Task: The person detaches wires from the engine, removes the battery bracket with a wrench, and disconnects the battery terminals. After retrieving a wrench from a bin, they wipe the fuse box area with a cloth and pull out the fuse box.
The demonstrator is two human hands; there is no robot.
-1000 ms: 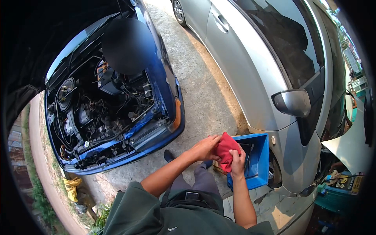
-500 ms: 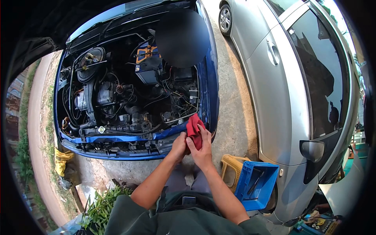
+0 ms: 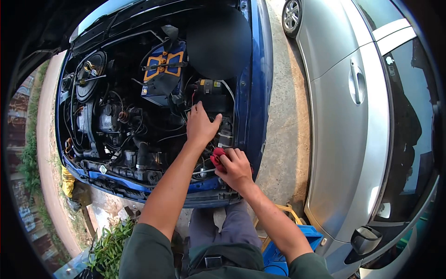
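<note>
My left hand (image 3: pixel 201 125) reaches into the engine bay of a blue car, fingers apart and nothing in its grasp. It is over dark wiring, just below a black cylindrical part (image 3: pixel 207 86) with a yellow label. A blue battery (image 3: pixel 158 99) with an orange and black top stands up and left of it. My right hand (image 3: pixel 236 171) is bunched around a red cloth (image 3: pixel 217 159) near the bay's front right corner, over the blue front edge. Part of the cloth is hidden under the fingers.
A silver car (image 3: pixel 334 139) stands along the right side. A blue crate (image 3: pixel 306 232) and a yellow crate (image 3: pixel 290 211) are at its lower left. Green leaves (image 3: pixel 111 246) grow at the lower left. A round air filter housing (image 3: pixel 91 74) sits at the bay's left.
My left hand has left the red cloth and moved up into the engine bay, its fingers spreading. My right hand has kept the cloth and bunched it. The view has shifted closer to the bay.
</note>
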